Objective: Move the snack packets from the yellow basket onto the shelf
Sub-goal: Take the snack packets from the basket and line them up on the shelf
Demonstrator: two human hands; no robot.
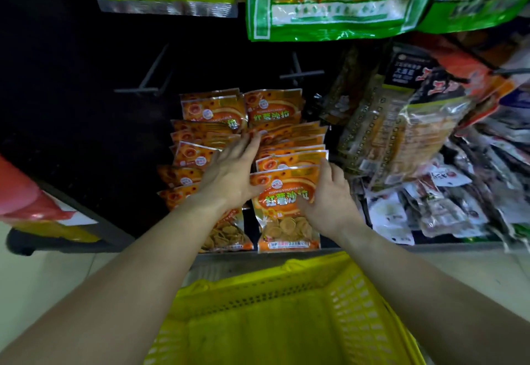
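Note:
Several orange snack packets [286,212] lie in two overlapping rows on the dark bottom shelf [120,164]. My left hand [235,172] lies with straight fingers between the two rows, pressing against the packets. My right hand [329,201] touches the right edge and front of the nearest packet in the right row, its fingers resting on it. The yellow basket [344,287] stands on the floor below my arms, and its visible inside holds no packet.
Green packets [329,0] hang from pegs above. Clear and dark snack bags [401,141] crowd the shelf to the right. Bare metal pegs [152,77] stick out at the back. A red object [25,195] sits at the left edge.

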